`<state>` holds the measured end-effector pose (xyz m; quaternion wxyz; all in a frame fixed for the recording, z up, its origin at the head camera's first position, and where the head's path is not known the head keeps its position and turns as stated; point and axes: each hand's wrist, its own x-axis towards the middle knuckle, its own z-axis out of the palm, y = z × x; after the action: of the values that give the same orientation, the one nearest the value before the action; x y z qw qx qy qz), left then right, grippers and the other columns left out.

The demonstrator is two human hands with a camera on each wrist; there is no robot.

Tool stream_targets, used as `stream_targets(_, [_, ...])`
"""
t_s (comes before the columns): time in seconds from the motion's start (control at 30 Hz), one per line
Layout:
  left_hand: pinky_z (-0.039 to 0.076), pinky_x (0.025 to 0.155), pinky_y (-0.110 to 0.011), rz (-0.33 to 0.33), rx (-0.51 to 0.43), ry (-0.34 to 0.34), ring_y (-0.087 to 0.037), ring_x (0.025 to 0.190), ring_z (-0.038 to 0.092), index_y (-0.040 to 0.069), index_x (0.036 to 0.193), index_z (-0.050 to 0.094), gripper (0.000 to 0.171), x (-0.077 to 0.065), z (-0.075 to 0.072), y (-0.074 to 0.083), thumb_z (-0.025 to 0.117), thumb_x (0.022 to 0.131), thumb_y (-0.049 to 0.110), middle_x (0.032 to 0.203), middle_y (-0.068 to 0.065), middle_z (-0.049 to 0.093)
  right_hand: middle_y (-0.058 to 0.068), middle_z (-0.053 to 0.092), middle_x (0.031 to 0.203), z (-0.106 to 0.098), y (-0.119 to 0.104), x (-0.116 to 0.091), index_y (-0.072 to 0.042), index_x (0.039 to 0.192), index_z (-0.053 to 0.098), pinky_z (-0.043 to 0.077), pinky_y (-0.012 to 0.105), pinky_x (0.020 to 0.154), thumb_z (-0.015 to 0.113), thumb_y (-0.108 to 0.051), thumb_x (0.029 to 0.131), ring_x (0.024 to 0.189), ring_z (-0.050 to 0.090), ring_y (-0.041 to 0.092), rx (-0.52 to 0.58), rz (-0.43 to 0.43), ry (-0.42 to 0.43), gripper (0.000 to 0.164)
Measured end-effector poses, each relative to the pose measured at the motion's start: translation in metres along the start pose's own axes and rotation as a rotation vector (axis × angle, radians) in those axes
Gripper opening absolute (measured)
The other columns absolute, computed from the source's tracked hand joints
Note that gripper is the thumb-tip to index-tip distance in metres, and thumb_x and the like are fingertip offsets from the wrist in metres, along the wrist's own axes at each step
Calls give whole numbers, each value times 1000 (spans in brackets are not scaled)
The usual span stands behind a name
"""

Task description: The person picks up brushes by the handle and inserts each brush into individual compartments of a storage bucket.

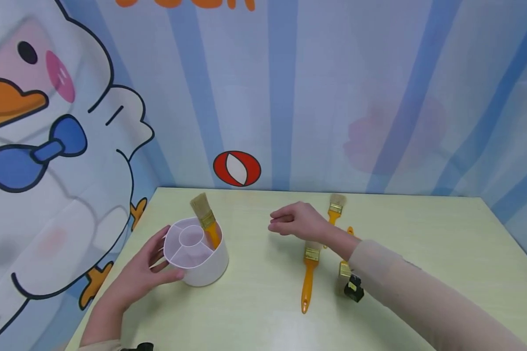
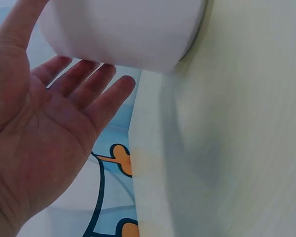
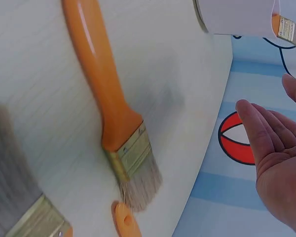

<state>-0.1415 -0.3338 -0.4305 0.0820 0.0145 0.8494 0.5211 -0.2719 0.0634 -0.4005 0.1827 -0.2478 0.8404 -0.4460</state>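
A white round organiser cup with several compartments stands on the table's left half. One paintbrush leans in it, bristles up, its orange handle in the right-hand compartment. My left hand is at the cup's left side, thumb near the front and fingers farther back. The left wrist view shows those fingers fairly straight, their tips at the cup's lower edge. Nothing is in my right hand, which hovers right of the cup, fingers extended together and thumb apart.
Three more paintbrushes lie on the pale table under and around my right forearm: one brush with its handle toward me, another brush farther back, and a third brush partly hidden by the wrist. A cartoon-printed cloth hangs behind.
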Motion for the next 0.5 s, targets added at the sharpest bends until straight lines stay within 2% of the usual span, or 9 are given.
stream_targets(0.1, [39,117,-49,29,-7,-62,-49,159,24,23,174,7,115,0,-11,0,88,92,25,177,-18,19,7,80,118,-7,4,-5,1,139,69,64,38,95,76,-30,101,107,78,30,-39,1,9,49])
stream_targets(0.17, [42,117,-40,54,-19,-109,-50,160,22,22,174,7,113,0,-19,1,86,93,20,178,-19,16,7,80,119,-12,7,-9,2,138,69,64,39,95,76,-29,101,109,77,28,-73,-6,18,49])
stream_targets(0.2, [42,117,-40,61,-18,-131,-51,160,21,22,174,7,111,1,-23,1,85,94,19,178,-19,15,8,80,120,-15,9,-11,2,138,69,63,39,96,77,-30,101,111,77,27,-90,-8,23,49])
stream_targets(0.33, [43,118,-42,68,-16,-200,-52,159,20,17,174,8,107,7,-32,1,82,96,18,177,-21,15,11,78,125,-23,15,-19,2,139,69,62,42,101,78,-30,100,119,74,27,-153,-4,36,51])
stream_targets(0.4, [41,118,-49,61,-9,-221,-53,159,20,16,173,9,106,10,-33,1,82,96,18,177,-22,14,14,76,128,-26,17,-23,2,140,67,60,43,103,78,-31,100,121,73,27,-175,8,30,54])
stream_targets(0.5, [46,117,-37,60,-17,-240,-53,159,20,15,173,9,106,14,-34,0,82,96,18,177,-22,14,18,73,134,-27,20,-32,2,142,66,59,45,105,78,-34,100,123,72,29,-234,16,22,57])
